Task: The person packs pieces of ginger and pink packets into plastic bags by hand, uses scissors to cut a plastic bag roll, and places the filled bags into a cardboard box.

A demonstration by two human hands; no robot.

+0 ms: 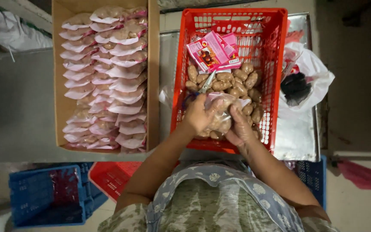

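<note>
Clear plastic bag [220,112], part-filled with brown pods, is held between both hands inside the red crate [275,51], low over the loose pods [237,83]. Left hand [198,115] is wrapped around the bag's left side, fingers curled onto the film. Right hand [239,126] is on the bag's right edge, fingers [235,112] pressed together and pinching the film near the mouth. Whether a pod is also held in that pinch cannot be told.

Judged step: bag being filled or gathered for closing.

Notes for doing it well:
- Bag should be kept over the crate, so dropped pods land back in the pile.
- Mouth should be held upward and taut; film looks thin and slippery, so a slack grip would likely spill.
- Weight is better carried from underneath by the left hand, not by the film edge.
- Scissors [207,82] lie blades-up among the pods just above the hands; reaching into the pile should be done clear of them.
- Pink label packets [211,50] sit at the crate's far end, within reach.

Finished packs [108,77] are stacked in overlapping rows in the cardboard box [153,86] on the left, on the same metal counter [297,141]. A white bag [312,71] with dark contents lies right of the crate. A blue crate [35,193] stands on the floor, lower left.
</note>
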